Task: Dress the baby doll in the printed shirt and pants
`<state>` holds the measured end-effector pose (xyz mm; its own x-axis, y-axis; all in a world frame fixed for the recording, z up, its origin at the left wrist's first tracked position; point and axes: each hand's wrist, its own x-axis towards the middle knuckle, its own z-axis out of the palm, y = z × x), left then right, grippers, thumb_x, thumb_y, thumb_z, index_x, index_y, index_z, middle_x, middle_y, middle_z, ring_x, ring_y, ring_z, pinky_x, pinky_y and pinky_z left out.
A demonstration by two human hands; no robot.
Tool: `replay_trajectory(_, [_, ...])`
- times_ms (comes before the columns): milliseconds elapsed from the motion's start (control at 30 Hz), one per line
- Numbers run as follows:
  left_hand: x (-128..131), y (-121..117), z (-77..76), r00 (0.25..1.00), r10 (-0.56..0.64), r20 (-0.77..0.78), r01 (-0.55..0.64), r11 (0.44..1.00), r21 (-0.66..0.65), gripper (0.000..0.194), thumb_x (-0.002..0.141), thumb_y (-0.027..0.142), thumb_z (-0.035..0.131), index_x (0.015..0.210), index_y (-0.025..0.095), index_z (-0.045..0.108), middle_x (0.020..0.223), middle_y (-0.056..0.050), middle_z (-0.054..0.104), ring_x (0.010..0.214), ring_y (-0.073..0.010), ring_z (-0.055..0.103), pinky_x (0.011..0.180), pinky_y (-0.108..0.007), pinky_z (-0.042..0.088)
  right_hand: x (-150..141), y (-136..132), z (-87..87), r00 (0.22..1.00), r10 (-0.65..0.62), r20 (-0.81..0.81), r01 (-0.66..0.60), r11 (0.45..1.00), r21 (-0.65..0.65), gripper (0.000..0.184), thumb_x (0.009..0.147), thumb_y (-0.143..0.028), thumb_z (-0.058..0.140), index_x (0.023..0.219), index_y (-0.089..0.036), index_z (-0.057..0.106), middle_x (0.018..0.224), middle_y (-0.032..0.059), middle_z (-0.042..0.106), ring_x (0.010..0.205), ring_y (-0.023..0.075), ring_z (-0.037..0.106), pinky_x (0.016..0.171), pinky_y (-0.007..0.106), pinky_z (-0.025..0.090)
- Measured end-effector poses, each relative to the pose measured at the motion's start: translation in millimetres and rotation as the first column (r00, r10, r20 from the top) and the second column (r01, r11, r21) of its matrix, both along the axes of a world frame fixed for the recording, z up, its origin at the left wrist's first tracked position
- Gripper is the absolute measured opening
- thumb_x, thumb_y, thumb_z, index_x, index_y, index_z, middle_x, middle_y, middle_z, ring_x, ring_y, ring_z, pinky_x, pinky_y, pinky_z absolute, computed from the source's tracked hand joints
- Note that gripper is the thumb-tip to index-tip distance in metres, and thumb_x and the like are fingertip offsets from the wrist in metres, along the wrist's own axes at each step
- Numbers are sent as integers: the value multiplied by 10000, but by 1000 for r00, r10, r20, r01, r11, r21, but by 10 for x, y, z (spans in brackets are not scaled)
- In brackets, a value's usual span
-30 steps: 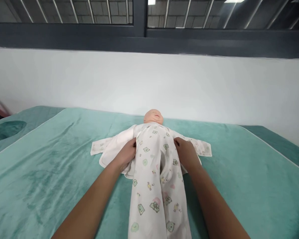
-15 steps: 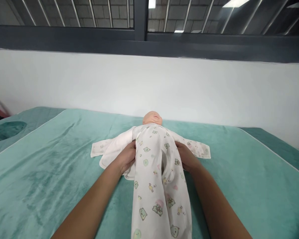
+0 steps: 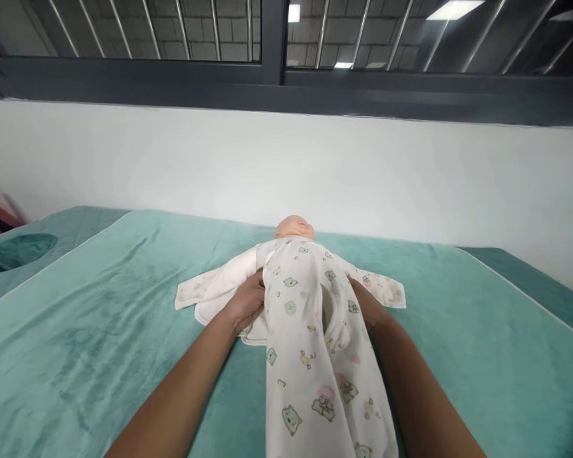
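1. My left hand (image 3: 249, 302) is at the left edge of the patterned garment (image 3: 296, 318), its fingers curled inward against the cloth. The tips slip out of sight at that edge, so I cannot tell whether they are pinching the fabric.
2. My right hand (image 3: 367, 305) is at the opposite edge of the same garment. The cloth covers most of its fingers, and I cannot tell whether they are grasping or loose.
3. The patterned garment lies over the middle of the doll (image 3: 293, 227) and runs down toward me, out of view at the bottom. It is white, printed with green animal faces and touches of pink and yellow, with a dark opening and a long fold near its centre.
4. The doll lies on its back, its bare head at the far end, near the white wall (image 3: 286, 168).
5. A white top (image 3: 233, 273) is spread around the doll's upper body, its two sleeves stretched outward to either side. Its loose lower corner lies just beside my left hand.
6. All this rests on a teal cover (image 3: 109, 331) with pale seams. Above the wall is a dark-framed window (image 3: 273, 83) with metal bars, and something red (image 3: 2, 216) shows at the far left, too cut off to name.
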<state>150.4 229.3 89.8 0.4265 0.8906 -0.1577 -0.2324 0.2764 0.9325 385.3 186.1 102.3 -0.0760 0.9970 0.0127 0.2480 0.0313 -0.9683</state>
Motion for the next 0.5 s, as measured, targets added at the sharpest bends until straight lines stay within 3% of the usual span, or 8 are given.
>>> replay_trajectory(67, [10,-33,41,1000,28,-7,-28,1000,-13,434,609,185,811,1030,146,715,887,-89,750,942,-282,657,848,-383,520,-9,-1,29,996,-12,83,9,999,34,365,707,-404,739,1026,-227,734,1087,71,706,1151,324,582,1041,446,442])
replay_trajectory(200, [29,-89,106,997,68,-27,-68,998,-14,370,640,228,795,989,126,725,888,-94,744,917,-292,650,785,-359,520,-81,0,43,996,-27,88,22,998,51,376,761,-414,671,1065,-197,717,1120,83,693,1145,311,583,1039,435,438])
replay_trajectory(367, [41,-111,157,994,102,-42,-103,995,-6,288,640,241,785,897,120,738,891,-109,743,922,-293,643,765,-338,512,-107,48,-69,990,-44,134,28,992,121,359,782,-364,627,1088,-194,703,1142,76,684,1177,291,561,1075,436,396])
replay_trajectory(500, [63,-121,185,990,130,-54,-130,992,5,321,668,265,756,957,131,720,952,-105,741,939,-279,639,781,-334,502,-85,99,-144,979,-92,180,63,985,159,327,749,-332,650,1041,-199,716,1173,70,671,1185,285,553,1090,421,377])
